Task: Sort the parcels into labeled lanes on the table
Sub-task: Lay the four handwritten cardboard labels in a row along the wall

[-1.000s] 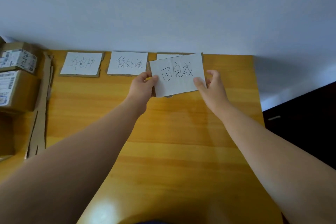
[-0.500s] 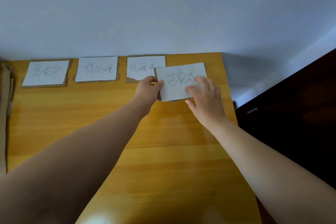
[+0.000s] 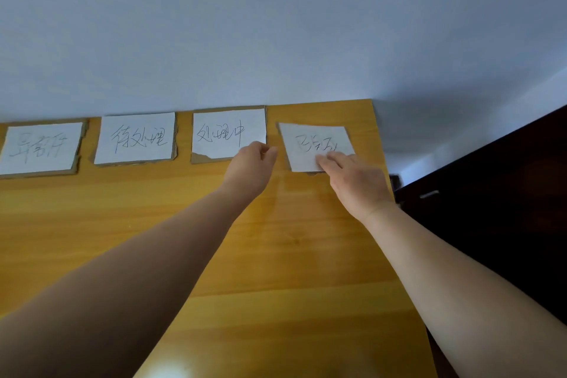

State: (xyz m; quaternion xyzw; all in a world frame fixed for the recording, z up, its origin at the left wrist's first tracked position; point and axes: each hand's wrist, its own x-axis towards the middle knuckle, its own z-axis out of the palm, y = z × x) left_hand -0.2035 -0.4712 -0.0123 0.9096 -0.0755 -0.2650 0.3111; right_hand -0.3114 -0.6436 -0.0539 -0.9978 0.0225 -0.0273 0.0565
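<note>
Four handwritten white label cards on brown cardboard backing lie in a row along the far edge of the wooden table [image 3: 276, 255]. The rightmost label card [image 3: 310, 144] sits slightly askew near the table's right corner. My right hand [image 3: 352, 184] rests its fingers on that card's near right corner, and its thumb is hidden. My left hand [image 3: 251, 166] hovers with curled fingers just left of the card, over the near right corner of the third label card [image 3: 227, 132], apart from the rightmost card. No parcels are in view.
The first label card [image 3: 40, 147] and the second label card [image 3: 135, 138] lie further left against the pale wall [image 3: 276, 24]. The table's right edge runs close to my right hand, with dark furniture [image 3: 506, 193] beyond it.
The rightmost card went from held in the air in both hands down onto the table at the right end of the row. My left hand let go of it. The view swung right, away from the parcels.
</note>
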